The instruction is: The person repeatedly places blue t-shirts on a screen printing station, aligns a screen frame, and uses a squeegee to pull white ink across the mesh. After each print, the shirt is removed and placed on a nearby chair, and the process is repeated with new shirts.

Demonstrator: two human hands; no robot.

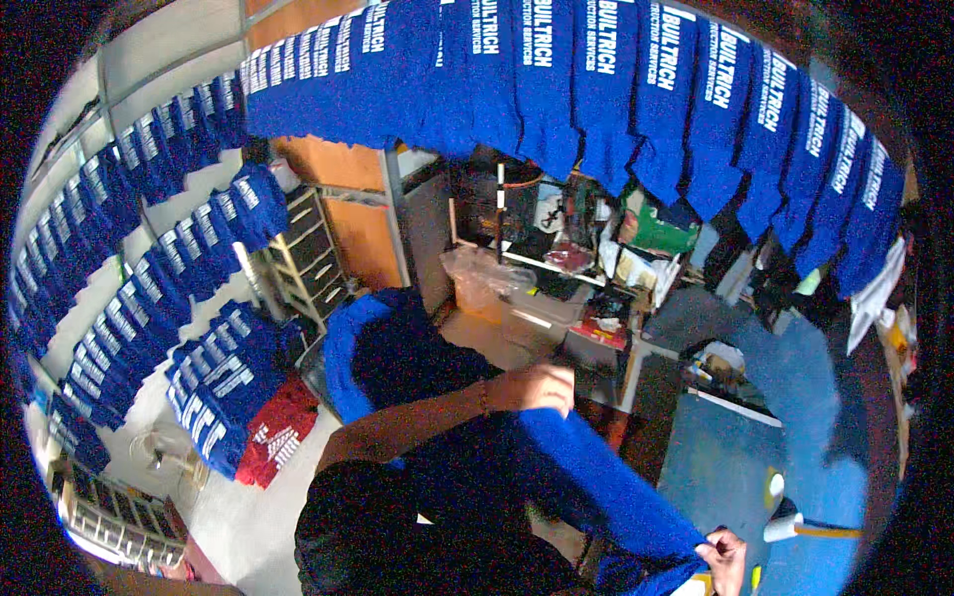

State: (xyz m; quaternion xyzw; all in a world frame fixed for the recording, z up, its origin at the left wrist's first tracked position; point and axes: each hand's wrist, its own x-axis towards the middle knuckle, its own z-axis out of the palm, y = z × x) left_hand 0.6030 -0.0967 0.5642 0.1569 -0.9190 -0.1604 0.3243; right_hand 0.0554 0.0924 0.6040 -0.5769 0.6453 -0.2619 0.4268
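Here, our right hand (725, 558) pinches a blue cloth (608, 475) and our left hand (540, 388) grips it farther along, both grips closed on it, the length between them drawn out beside the counter (708, 462); beyond, we see printed blue shirts (549, 104) hanging in rows

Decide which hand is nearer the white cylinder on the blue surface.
Right: in the picture, the right hand is just left of the white cylinder; the left hand is farther up and left.
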